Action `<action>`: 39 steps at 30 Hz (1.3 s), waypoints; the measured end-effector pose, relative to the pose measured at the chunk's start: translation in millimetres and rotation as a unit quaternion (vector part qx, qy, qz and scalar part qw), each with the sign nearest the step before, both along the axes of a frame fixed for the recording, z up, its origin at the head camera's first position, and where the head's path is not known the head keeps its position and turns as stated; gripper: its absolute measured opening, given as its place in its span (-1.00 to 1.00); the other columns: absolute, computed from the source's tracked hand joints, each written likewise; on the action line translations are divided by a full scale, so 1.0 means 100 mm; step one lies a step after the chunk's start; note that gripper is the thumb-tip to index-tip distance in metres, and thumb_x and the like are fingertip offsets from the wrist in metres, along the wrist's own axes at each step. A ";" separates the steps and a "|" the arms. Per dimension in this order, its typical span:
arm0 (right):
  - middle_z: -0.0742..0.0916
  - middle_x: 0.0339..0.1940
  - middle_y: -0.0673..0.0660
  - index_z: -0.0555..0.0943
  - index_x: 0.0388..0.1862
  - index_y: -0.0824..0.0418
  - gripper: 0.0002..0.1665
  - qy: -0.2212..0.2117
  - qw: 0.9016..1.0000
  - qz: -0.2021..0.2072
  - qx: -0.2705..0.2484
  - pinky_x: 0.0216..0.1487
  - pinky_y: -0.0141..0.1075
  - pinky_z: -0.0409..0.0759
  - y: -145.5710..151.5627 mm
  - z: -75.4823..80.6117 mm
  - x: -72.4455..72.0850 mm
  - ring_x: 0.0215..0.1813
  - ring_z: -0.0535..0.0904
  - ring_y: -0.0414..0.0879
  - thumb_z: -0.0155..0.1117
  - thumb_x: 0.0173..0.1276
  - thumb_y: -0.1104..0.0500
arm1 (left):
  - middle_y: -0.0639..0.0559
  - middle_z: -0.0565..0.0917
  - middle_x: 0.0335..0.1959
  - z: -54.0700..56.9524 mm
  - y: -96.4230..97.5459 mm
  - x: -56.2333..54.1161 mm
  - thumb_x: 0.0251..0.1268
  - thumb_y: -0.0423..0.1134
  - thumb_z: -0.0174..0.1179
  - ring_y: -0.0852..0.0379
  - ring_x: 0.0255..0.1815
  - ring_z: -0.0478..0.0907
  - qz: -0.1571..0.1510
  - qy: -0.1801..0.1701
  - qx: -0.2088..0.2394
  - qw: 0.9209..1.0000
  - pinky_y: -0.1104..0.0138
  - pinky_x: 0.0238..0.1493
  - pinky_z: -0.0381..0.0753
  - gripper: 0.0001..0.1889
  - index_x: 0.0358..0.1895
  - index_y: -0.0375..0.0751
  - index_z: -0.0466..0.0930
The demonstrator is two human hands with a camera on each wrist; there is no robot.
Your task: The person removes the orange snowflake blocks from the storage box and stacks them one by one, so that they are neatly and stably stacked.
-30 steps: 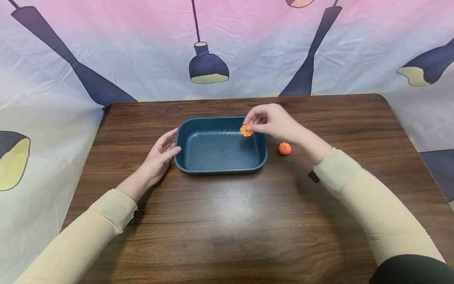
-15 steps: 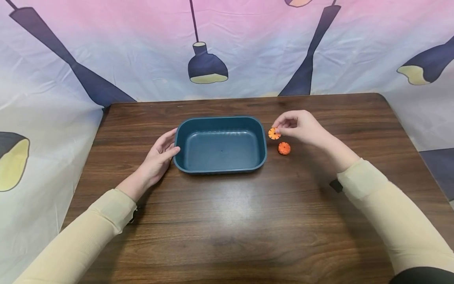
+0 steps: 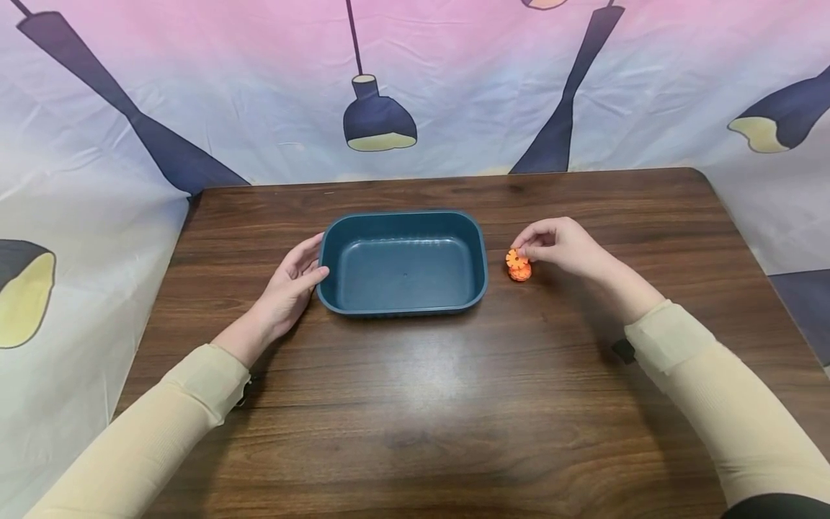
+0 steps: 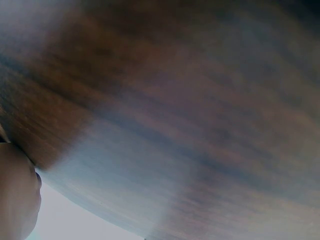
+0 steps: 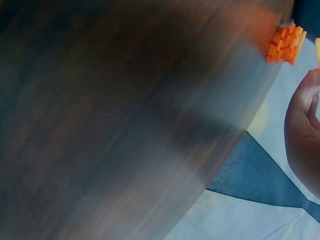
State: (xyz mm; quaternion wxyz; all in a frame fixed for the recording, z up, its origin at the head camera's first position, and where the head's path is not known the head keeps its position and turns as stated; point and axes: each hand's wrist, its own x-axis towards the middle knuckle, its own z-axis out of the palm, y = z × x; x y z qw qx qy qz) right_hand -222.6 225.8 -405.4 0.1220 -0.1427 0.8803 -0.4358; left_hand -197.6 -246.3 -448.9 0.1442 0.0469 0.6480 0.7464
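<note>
A dark blue plastic tub [image 3: 402, 274], rectangular with rounded corners, stands on the wooden table. My left hand [image 3: 288, 288] holds its left end, thumb over the rim and fingers against the outer wall. To the right of the tub, my right hand [image 3: 567, 249] pinches a light-orange notched disc [image 3: 516, 259] between thumb and fingertips. That disc is tilted up just above a small stack of darker orange notched discs [image 3: 519, 274] on the table and partly covers it. Whether the two touch is unclear. In the right wrist view the stack [image 5: 286, 44] shows its layered, toothed side.
The brown wood-grain table [image 3: 415, 418] ends at a back edge close behind the tub. A fabric backdrop [image 3: 454, 94] printed with hanging lamps rises behind and beside it. The left wrist view shows mostly blurred tabletop [image 4: 175, 115].
My right hand has carried the light-orange disc from over the tub's right end, rightward and then toward me, down to the stack. The left hand and tub have stayed in place.
</note>
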 end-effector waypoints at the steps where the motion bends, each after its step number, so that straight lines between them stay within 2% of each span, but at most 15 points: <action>1: 0.80 -0.25 0.09 0.77 -0.02 0.41 -0.82 -0.004 1.000 -0.001 0.001 -0.15 -0.45 0.72 0.00 0.00 0.00 -0.30 0.67 -0.34 0.39 0.49 0.34 | 0.29 0.47 0.35 0.00 0.00 0.00 0.65 -0.43 0.07 0.36 0.38 0.40 0.000 0.000 0.001 1.000 0.56 0.36 0.41 -0.42 0.61 0.01 0.29; 8: 0.83 -0.15 0.24 0.75 0.00 0.45 -0.81 -0.028 1.000 -0.001 0.000 -0.14 -0.48 0.72 0.02 -0.03 0.02 -0.28 0.70 -0.38 0.36 0.50 0.36 | 0.31 0.47 0.35 0.00 0.00 -0.01 0.65 -0.42 0.07 0.36 0.38 0.39 -0.001 -0.005 -0.002 1.000 0.56 0.36 0.40 -0.43 0.60 0.04 0.30; 18: 0.83 -0.25 0.16 0.75 -0.03 0.46 -0.82 -0.028 0.999 0.001 0.014 -0.25 -0.45 0.66 0.08 -0.13 0.01 -0.35 0.63 -0.36 0.32 0.48 0.40 | 0.32 0.46 0.36 -0.01 -0.01 0.01 0.65 -0.42 0.07 0.38 0.43 0.36 0.000 -0.011 -0.009 1.000 0.57 0.40 0.36 -0.42 0.61 0.04 0.29; 27: 0.82 -0.20 0.17 0.76 -0.01 0.42 -0.81 -0.041 0.999 0.003 0.024 -0.26 -0.46 0.59 0.04 -0.14 0.01 -0.36 0.56 -0.33 0.34 0.46 0.40 | 0.30 0.45 0.38 0.00 -0.05 0.04 0.66 -0.40 0.07 0.33 0.45 0.32 0.002 -0.014 -0.015 1.000 0.57 0.39 0.37 -0.41 0.63 0.03 0.27; 33: 0.83 -0.13 0.25 0.77 0.00 0.38 -0.80 -0.034 0.999 0.002 0.033 -0.28 -0.47 0.56 0.03 -0.13 0.03 -0.34 0.56 -0.32 0.39 0.46 0.35 | 0.30 0.46 0.36 -0.02 -0.05 0.05 0.65 -0.42 0.06 0.35 0.41 0.36 0.001 -0.005 -0.005 1.000 0.56 0.37 0.40 -0.42 0.62 0.03 0.29; 39: 0.84 -0.15 0.23 0.77 0.02 0.38 -0.79 -0.018 1.000 -0.009 0.024 -0.26 -0.41 0.66 0.04 -0.09 0.05 -0.30 0.67 -0.30 0.37 0.50 0.30 | 0.30 0.50 0.33 -0.05 -0.05 0.06 0.63 -0.47 0.07 0.34 0.38 0.39 0.002 0.006 0.017 1.000 0.57 0.35 0.43 -0.44 0.56 0.06 0.36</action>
